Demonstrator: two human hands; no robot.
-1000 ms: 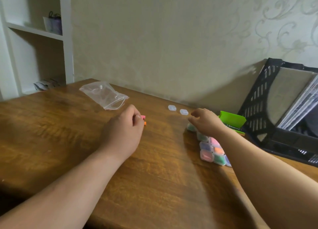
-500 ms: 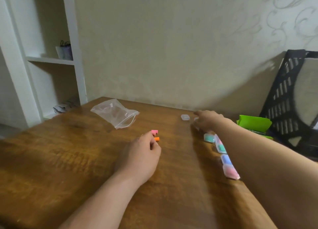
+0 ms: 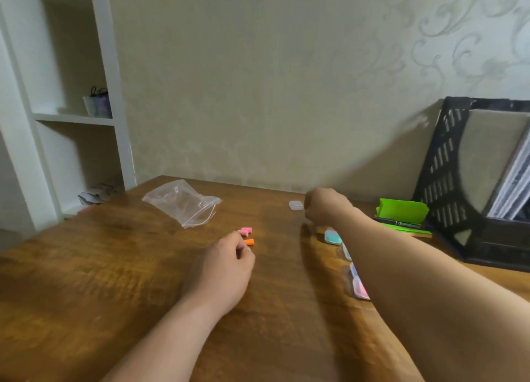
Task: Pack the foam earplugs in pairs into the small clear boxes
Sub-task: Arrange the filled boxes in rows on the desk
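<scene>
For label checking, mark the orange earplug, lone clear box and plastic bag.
orange earplug (image 3: 249,241), head view, middle of its side.
lone clear box (image 3: 295,205), head view, its top face.
plastic bag (image 3: 183,202), head view, centre of the film.

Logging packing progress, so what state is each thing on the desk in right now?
zip bag, lying flat, mouth open, looks empty
pink earplugs, loose on the table
orange earplug, loose, unpacked
clear box, looks empty
filled boxes, look shut, in a row under the forearm
left hand, fingers curled, any hold hidden
right hand, fingers curled beside the clear box, any hold hidden
</scene>
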